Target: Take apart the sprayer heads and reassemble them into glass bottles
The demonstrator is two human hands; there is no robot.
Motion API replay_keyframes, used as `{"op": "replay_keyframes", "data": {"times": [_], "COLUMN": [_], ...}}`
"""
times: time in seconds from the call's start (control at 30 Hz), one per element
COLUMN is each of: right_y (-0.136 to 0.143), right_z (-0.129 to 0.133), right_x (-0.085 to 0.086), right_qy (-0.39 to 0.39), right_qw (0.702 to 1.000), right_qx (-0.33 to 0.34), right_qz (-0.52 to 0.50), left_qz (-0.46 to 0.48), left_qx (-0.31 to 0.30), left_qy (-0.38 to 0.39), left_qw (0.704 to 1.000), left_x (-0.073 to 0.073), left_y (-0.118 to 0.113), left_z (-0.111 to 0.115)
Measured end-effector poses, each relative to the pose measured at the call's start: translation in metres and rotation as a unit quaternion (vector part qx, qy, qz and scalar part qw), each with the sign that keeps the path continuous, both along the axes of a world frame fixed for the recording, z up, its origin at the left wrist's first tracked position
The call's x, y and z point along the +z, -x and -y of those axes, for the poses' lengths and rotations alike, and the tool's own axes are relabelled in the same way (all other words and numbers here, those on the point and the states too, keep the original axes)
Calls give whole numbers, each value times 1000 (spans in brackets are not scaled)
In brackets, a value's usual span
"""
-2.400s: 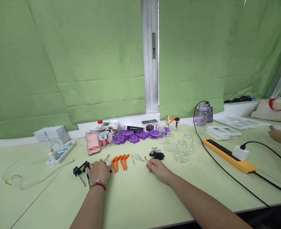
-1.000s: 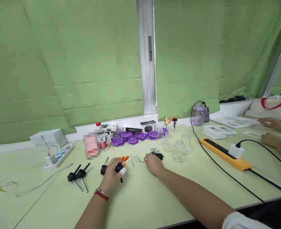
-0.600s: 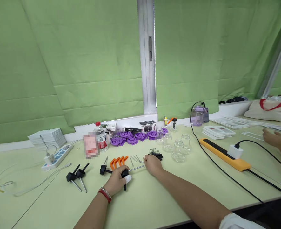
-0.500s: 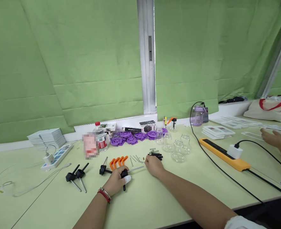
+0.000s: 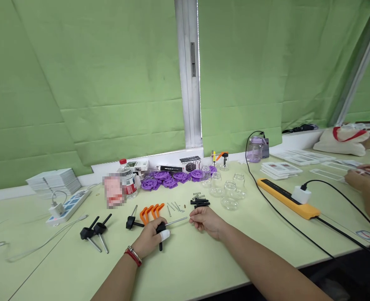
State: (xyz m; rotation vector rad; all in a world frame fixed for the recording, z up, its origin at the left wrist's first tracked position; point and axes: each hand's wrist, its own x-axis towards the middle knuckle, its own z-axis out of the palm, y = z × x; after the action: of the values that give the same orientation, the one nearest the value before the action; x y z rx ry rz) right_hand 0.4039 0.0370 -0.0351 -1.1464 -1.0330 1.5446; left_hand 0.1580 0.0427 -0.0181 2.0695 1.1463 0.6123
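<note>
My left hand [image 5: 150, 240], a white wrap on its thumb, is closed round a black plastic part with a metal rod [image 5: 177, 220] that points right. My right hand [image 5: 208, 223] pinches just beyond the rod's tip; whatever lies between the fingertips is too small to make out. Behind my hands lie orange curved handles [image 5: 152, 212], a few thin screws [image 5: 173, 206], black rod-shaped pieces [image 5: 200, 202] and springs [image 5: 198, 195]. Another black part with a rod [image 5: 131, 222] rests left of my left hand, and two more such parts [image 5: 100, 228] lie farther left.
Purple openwork pieces [image 5: 169, 182] and several clear glass jars [image 5: 230, 194] stand farther back, near a bottle [image 5: 130, 184]. A yellow power strip [image 5: 287, 200] and black cable [image 5: 275, 213] occupy the right. Another person's hand [image 5: 358, 179] works at the far right.
My right hand has drawn back from beside the black pieces toward the rod's tip, fingers pinched. My left hand keeps its hold. The other person's hand has moved down onto white items.
</note>
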Motion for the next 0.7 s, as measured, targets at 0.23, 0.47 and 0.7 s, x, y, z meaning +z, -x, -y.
{"op": "replay_keyframes", "data": {"times": [0.23, 0.47, 0.7], "right_y": [4, 6, 7], "right_z": [0, 1, 1], "right_x": [-4, -5, -7], "right_qy": [-26, -39, -46], "right_qw": [999, 998, 996], "right_qx": [13, 6, 3], "right_qz": [32, 57, 71], "left_qz": [15, -5, -10], "left_qx": [-14, -8, -8], "left_qy": [19, 19, 18], "left_qw": [1000, 1000, 1000], "left_x": [3, 4, 8], "left_y": [-5, -5, -7], "left_z": [4, 4, 6]}}
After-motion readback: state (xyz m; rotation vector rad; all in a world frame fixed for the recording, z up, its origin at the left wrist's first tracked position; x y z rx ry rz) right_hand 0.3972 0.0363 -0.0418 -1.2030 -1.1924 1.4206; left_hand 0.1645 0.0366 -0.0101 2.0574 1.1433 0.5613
